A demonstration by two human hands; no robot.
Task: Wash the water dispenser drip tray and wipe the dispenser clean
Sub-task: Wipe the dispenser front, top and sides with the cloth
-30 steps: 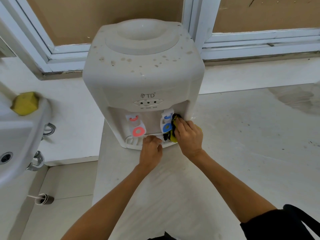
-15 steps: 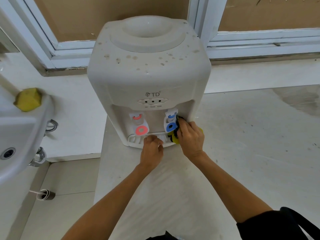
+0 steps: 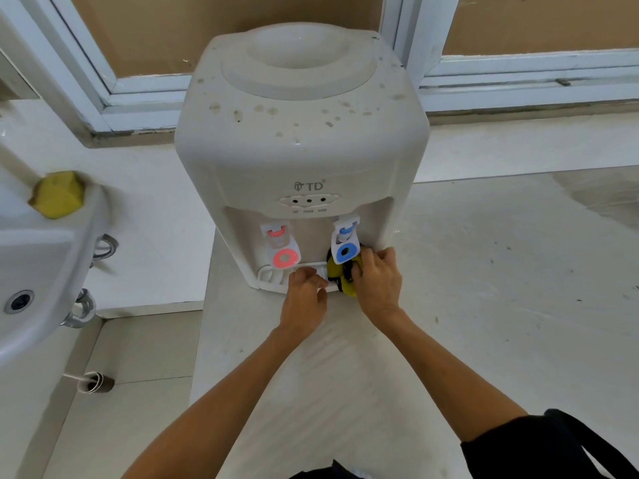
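A white, spotted water dispenser (image 3: 301, 133) stands on a pale counter, with a red tap (image 3: 280, 248) and a blue tap (image 3: 344, 242) in its front recess. The white drip tray (image 3: 273, 273) sits at the dispenser's base. My left hand (image 3: 304, 299) grips the tray's front edge with curled fingers. My right hand (image 3: 378, 281) holds a yellow and black cloth (image 3: 342, 276) pressed against the recess under the blue tap. Both hands hide part of the tray.
A white sink (image 3: 38, 271) hangs at the left with a yellow sponge (image 3: 57, 193) on its rim. Window frames (image 3: 518, 84) run behind the dispenser. The pale counter (image 3: 501, 288) stretches to the right. A small roll (image 3: 93, 382) lies on the floor below.
My right hand has slid the cloth downward from beside the blue tap to beneath it, at the tray. My left hand has stayed on the tray's front edge.
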